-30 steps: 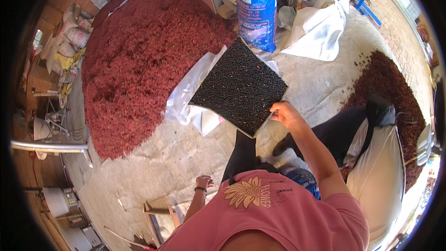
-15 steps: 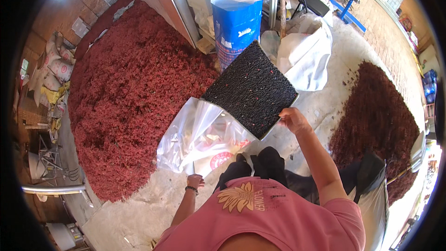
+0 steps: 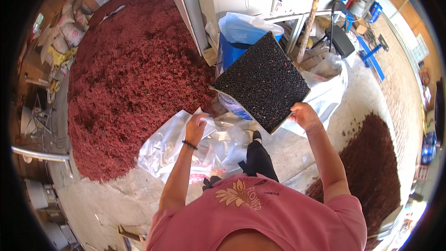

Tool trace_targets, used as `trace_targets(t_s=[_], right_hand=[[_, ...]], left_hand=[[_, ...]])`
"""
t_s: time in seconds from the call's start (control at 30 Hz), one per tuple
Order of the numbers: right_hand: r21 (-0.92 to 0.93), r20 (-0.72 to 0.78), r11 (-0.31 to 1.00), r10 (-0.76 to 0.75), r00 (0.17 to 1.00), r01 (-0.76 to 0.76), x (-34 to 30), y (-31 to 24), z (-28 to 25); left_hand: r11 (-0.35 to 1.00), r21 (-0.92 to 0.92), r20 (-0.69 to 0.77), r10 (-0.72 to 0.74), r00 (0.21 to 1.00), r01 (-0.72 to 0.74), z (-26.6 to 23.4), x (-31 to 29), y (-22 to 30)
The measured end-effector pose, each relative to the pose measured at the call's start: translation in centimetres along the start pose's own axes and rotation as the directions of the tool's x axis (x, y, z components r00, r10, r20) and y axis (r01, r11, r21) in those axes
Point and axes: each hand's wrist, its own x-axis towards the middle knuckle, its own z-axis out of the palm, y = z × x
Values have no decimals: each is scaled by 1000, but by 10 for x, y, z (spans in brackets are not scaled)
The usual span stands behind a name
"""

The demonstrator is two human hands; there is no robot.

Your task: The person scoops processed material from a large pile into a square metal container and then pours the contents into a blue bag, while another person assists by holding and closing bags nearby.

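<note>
My right hand (image 3: 305, 115) is closed on the near right corner of a shallow square tray (image 3: 279, 127). Small black berries (image 3: 262, 81), flecked with a few red bits, fill it in an even layer. The tray is held out in front of me, partly covering a tall blue sack (image 3: 226, 51) lined with clear plastic. My left hand (image 3: 195, 128) holds nothing; its fingers are apart and slightly bent, short of the tray. Beneath that hand, a white translucent plastic bag (image 3: 160, 151) lies crumpled on the floor.
A large heap of dark red plant clusters (image 3: 134, 74) covers the left side. At the lower right lies a brown-red pile (image 3: 367, 172). A white sack (image 3: 332, 93), a wooden pole (image 3: 309, 23) and a black chair (image 3: 341, 41) stand beyond the tray on the right.
I have shifted forward toward the blue sack, the tray staying in my right hand. My left hand has risen from low by my side to over the white plastic bag, closer to the tray.
</note>
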Motion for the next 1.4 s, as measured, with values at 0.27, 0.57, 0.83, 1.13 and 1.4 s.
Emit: trace_targets(t_s=[0.27, 0.57, 0.83, 1.13, 1.4], right_hand=[[-136, 117, 989, 73, 990, -57, 95, -125, -35], [-243, 93, 960, 169, 981, -142, 174, -203, -55], [-402, 53, 896, 228, 972, -188, 232, -238, -47], [-647, -33, 714, 324, 946, -267, 290, -271, -26], [-950, -129, 239, 292, 948, -202, 332, -282, 45]], left_hand=[[829, 485, -178, 404, 897, -277, 79, 146, 105], [751, 586, 36, 351, 936, -304, 127, 206, 135], [796, 578, 13, 211, 977, -180, 165, 220, 139], [720, 640, 18, 335, 942, -268, 183, 214, 142], [749, 620, -34, 323, 946, -233, 189, 215, 143]])
